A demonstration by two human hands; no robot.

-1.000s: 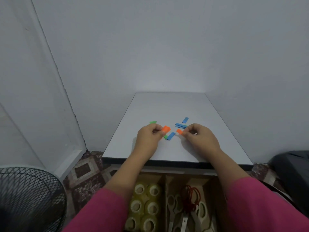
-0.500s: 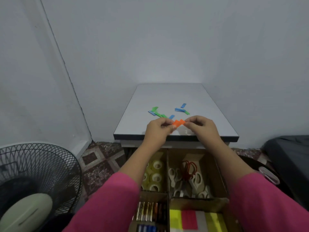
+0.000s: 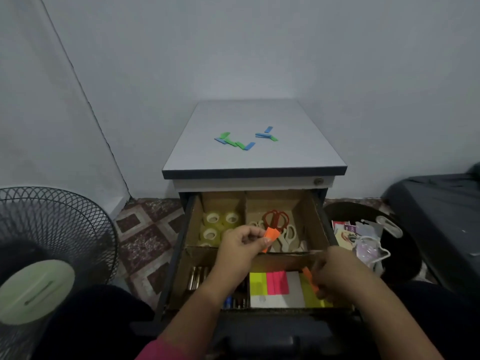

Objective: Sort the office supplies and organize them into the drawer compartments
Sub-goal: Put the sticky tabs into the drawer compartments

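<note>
My left hand (image 3: 240, 246) pinches orange paper strips (image 3: 272, 234) above the open drawer (image 3: 193, 252), over the scissors compartment. Lower right, my right hand (image 3: 335, 275) grips another orange strip (image 3: 309, 278) over the front right compartment, which holds yellow and pink sticky notes (image 3: 270, 283). Green and blue strips (image 3: 235, 142) lie scattered on the cabinet top (image 3: 298, 157), with a second small group of blue and green strips (image 3: 266, 134) to their right. Tape rolls (image 3: 220, 224) fill the back left compartment, scissors (image 3: 276, 220) the back right, and batteries (image 3: 198, 278) the front left.
A black floor fan (image 3: 49, 245) stands at the left. A dark round bin (image 3: 400, 245) with packaging sits right of the cabinet, beside a dark bed or seat (image 3: 441, 203). Patterned tile floor (image 3: 148, 237) shows left of the drawer.
Both hands have come down from the cabinet top to the open drawer, carrying the orange strips. The view has tilted down, showing the whole drawer.
</note>
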